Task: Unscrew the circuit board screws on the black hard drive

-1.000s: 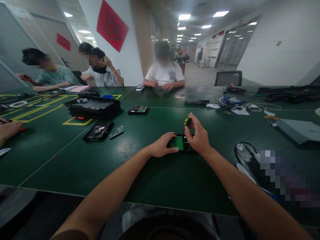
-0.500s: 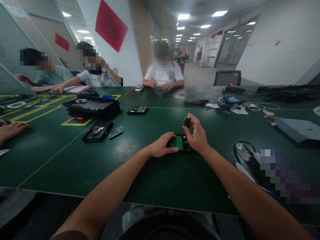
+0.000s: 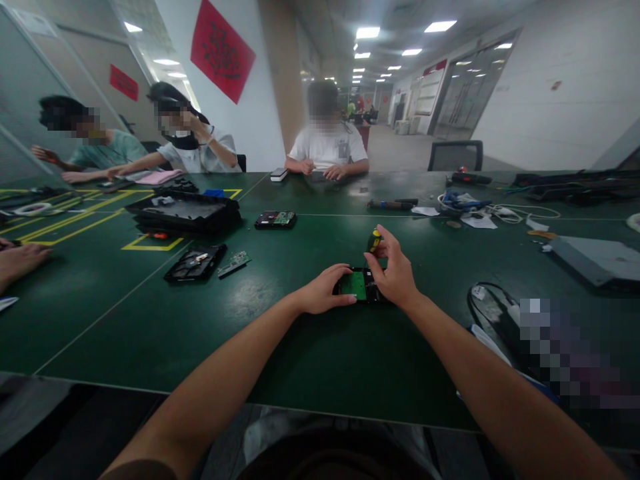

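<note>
A hard drive with a green circuit board (image 3: 354,285) lies on the green table in front of me. My left hand (image 3: 325,290) grips its left end, fingers along the far edge and thumb on the near edge. My right hand (image 3: 394,270) is closed round the yellow and black handle of a screwdriver (image 3: 373,241), held upright. The screwdriver's thin shaft points down at the drive by the board's right edge; its tip is too small to make out. My right hand covers the drive's right end.
To the left lie an open black case (image 3: 195,263), a loose circuit board (image 3: 233,264) and stacked black trays (image 3: 183,212). Another hard drive (image 3: 275,220) lies farther back. A grey metal box (image 3: 595,259) and cables (image 3: 493,300) are at right. Several people sit around the table.
The screwdriver handle has turned slightly in my right hand, showing more yellow. My left hand and the hard drive stay put. A person at the far left has shifted their head and arm.
</note>
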The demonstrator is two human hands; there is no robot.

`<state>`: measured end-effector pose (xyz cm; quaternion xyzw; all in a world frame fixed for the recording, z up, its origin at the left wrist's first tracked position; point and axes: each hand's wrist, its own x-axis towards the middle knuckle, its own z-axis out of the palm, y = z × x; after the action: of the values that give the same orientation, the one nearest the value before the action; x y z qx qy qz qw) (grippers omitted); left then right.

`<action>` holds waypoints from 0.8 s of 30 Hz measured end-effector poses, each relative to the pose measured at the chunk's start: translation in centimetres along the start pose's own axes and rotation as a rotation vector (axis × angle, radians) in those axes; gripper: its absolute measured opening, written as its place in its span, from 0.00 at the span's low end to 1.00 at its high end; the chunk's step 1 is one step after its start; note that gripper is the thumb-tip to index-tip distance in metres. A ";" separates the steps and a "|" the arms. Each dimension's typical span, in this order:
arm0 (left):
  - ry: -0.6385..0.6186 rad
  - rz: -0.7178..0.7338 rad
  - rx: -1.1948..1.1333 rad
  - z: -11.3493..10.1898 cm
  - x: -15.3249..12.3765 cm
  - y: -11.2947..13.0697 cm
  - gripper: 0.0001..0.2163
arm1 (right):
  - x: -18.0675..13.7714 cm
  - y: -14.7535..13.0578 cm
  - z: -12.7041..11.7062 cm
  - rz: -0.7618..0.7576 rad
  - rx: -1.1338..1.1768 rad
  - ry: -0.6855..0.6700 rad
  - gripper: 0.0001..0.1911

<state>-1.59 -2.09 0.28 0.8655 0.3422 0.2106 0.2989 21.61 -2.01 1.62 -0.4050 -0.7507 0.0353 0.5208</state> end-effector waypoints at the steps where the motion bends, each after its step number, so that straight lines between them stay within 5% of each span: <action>1: -0.002 -0.003 -0.005 0.0 0.0 -0.1 0.38 | 0.0 0.0 0.0 -0.003 -0.017 0.005 0.35; 24: -0.002 0.012 0.014 0.2 0.2 -0.3 0.36 | -0.1 0.4 0.2 0.018 -0.007 0.015 0.36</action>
<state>-1.52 -1.88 0.00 0.8698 0.3382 0.2093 0.2920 21.70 -1.76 1.31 -0.4138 -0.7432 0.0341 0.5247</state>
